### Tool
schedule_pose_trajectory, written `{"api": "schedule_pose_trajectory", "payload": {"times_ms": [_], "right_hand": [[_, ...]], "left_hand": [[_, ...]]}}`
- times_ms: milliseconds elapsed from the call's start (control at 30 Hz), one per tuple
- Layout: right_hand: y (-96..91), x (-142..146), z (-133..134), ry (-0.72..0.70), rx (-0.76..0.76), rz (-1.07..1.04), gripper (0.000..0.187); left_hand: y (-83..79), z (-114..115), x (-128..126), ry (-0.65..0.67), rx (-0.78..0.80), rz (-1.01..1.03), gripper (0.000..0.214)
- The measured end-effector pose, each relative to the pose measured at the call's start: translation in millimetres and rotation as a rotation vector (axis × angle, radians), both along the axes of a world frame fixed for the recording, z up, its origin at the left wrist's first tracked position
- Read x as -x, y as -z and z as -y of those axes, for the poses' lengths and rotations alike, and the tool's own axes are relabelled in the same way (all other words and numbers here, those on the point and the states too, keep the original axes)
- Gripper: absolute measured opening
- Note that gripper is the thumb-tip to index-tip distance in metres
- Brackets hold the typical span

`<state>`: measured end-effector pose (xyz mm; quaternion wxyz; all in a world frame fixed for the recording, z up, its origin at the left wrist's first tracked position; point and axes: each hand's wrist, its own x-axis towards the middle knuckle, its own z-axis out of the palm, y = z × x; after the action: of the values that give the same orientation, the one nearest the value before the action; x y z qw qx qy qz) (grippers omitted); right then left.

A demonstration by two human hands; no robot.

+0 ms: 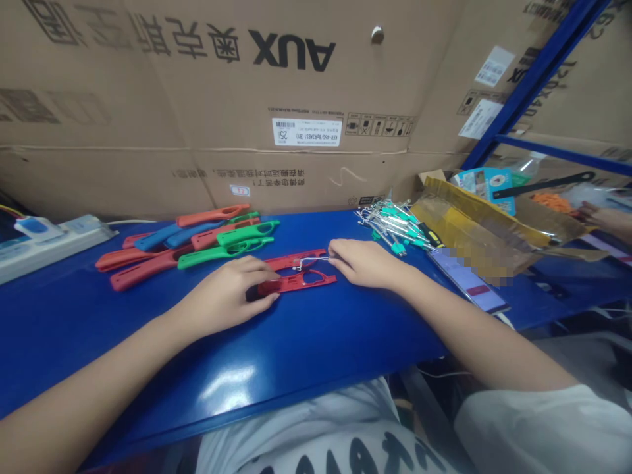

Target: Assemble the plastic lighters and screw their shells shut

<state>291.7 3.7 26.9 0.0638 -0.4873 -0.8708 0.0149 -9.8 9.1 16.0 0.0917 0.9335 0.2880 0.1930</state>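
Note:
My left hand lies over the left end of a red plastic lighter handle shell, its thumb and fingers closed around it. The shell's open inside faces up and a trigger loop shows at its right. Just behind it on the table lies a second red half-shell, partly hidden by my left fingers. My right hand pinches a thin bent metal wire that reaches left over the shells. Fingertips hide the wire's right end.
Red, blue and green lighter handles are heaped at the back left. Metal rods with green parts lie back right, near a phone and a taped cardboard box. A white power strip sits left. Behind stands a large carton.

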Motion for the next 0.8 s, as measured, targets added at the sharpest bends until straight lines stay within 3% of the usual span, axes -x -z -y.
{"api": "schedule_pose_trajectory", "payload": {"times_ms": [200,533,800], "right_hand": [[3.9,-4.2,-3.7,-0.017,-0.015,0.038,0.018],[-3.3,-3.0,0.5,-0.071,0.121,-0.414,0.019],[19.3,-9.0,4.3,-0.067,0.128,-0.652,0.018]], "left_hand": [[-16.3,6.6,-3.0,-0.070,-0.103,0.135,0.029],[6.0,5.0,-6.0,-0.023,-0.002,-0.010,0.033],[1.0,6.1,-2.0,-0.015,0.036,-0.055,0.025]]}}
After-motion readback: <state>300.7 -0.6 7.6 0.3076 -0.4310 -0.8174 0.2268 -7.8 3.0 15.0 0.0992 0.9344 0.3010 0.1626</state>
